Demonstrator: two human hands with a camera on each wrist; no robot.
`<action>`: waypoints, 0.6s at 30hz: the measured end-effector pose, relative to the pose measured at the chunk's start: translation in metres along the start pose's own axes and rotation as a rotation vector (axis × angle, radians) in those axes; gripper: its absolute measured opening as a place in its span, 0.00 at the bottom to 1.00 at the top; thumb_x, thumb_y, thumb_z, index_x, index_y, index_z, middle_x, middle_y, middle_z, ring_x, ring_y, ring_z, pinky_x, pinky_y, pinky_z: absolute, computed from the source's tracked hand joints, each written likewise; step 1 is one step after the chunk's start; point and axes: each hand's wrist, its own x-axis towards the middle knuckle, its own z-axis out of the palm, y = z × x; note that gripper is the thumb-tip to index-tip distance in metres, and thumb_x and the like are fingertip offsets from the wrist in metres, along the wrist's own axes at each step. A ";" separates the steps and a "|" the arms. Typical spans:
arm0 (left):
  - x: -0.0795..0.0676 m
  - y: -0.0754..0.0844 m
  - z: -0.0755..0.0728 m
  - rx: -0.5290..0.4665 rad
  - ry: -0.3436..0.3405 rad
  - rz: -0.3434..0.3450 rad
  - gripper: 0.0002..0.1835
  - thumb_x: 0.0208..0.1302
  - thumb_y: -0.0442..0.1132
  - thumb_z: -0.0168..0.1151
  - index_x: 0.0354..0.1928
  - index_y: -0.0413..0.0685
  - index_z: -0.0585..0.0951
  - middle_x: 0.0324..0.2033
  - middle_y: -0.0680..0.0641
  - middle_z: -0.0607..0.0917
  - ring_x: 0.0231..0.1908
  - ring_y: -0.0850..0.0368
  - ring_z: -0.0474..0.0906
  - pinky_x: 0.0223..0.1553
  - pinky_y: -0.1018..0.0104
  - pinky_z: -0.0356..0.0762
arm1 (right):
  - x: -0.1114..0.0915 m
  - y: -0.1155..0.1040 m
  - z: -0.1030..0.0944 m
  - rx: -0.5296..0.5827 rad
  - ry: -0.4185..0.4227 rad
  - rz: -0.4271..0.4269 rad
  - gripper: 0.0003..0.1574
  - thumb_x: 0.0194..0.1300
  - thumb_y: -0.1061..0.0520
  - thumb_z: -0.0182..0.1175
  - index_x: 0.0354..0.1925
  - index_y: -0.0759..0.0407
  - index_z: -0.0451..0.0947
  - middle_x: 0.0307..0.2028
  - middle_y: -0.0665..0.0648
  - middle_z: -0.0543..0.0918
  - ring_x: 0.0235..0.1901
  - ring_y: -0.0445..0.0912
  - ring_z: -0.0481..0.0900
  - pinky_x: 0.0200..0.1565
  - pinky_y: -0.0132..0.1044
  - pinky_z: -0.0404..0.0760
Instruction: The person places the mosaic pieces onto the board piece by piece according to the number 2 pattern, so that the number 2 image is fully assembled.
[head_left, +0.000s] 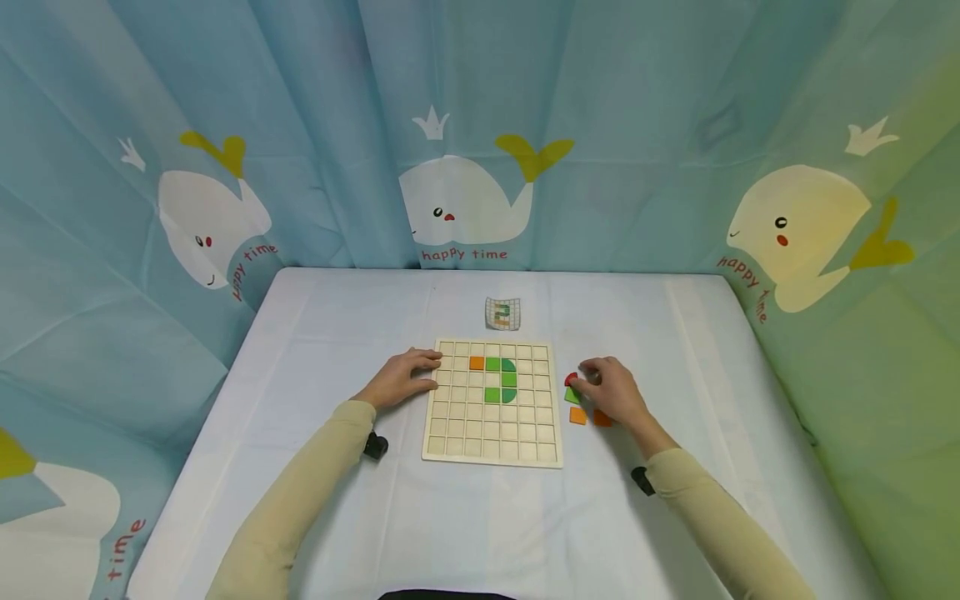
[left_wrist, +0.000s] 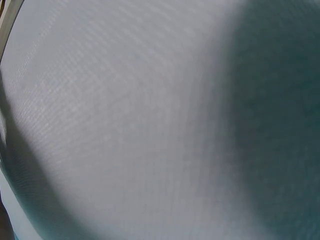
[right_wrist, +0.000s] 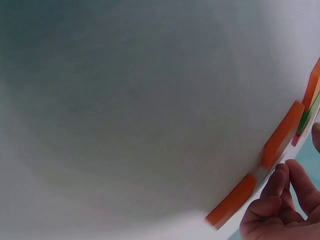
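A pale wooden grid board (head_left: 465, 429) lies on the table, with one orange square (head_left: 477, 363), several green squares (head_left: 492, 395) and two dark green rounded pieces (head_left: 509, 365) set in its cells. My left hand (head_left: 397, 377) is at the board's left edge, thumb and fingers extended onto the rim. To the right of the board, my right hand (head_left: 613, 392) reaches over loose pieces, its thumb tip at a red piece (head_left: 571, 378) and its forefinger apart from the thumb. Just below the red piece is a light green piece (head_left: 572, 395), partly covered by the hand.
Loose orange squares (head_left: 577, 415) lie below the right hand; orange pieces (right_wrist: 232, 202) also show in the right wrist view. Behind the board sits a small card (head_left: 502, 314) printed with a coloured grid pattern. Blue whale-print curtains (head_left: 330, 167) surround the white-covered table (head_left: 337, 317).
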 end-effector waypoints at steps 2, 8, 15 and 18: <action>0.000 0.000 0.000 0.001 -0.002 -0.001 0.25 0.64 0.42 0.67 0.61 0.40 0.78 0.65 0.47 0.73 0.68 0.50 0.64 0.76 0.60 0.49 | 0.001 -0.002 0.003 -0.003 0.004 -0.004 0.26 0.63 0.53 0.68 0.51 0.72 0.78 0.43 0.68 0.78 0.38 0.56 0.76 0.41 0.49 0.82; 0.000 0.000 0.000 0.008 0.004 0.008 0.25 0.63 0.41 0.67 0.60 0.40 0.78 0.65 0.47 0.74 0.68 0.50 0.65 0.76 0.61 0.49 | 0.007 -0.009 0.010 -0.025 0.010 -0.005 0.22 0.62 0.54 0.68 0.47 0.72 0.80 0.41 0.66 0.78 0.37 0.55 0.76 0.42 0.49 0.82; 0.000 0.000 -0.001 0.020 0.004 0.016 0.24 0.63 0.42 0.68 0.60 0.40 0.79 0.65 0.47 0.74 0.67 0.51 0.66 0.76 0.62 0.48 | 0.014 -0.012 0.012 -0.038 0.022 0.019 0.22 0.63 0.55 0.67 0.48 0.72 0.79 0.42 0.67 0.77 0.39 0.56 0.76 0.44 0.50 0.82; 0.000 0.001 -0.001 0.021 -0.001 0.012 0.25 0.63 0.42 0.67 0.60 0.41 0.79 0.65 0.47 0.74 0.68 0.50 0.65 0.76 0.62 0.48 | 0.013 -0.012 0.012 -0.047 0.019 0.009 0.24 0.62 0.54 0.68 0.47 0.72 0.78 0.43 0.69 0.77 0.39 0.57 0.75 0.44 0.51 0.82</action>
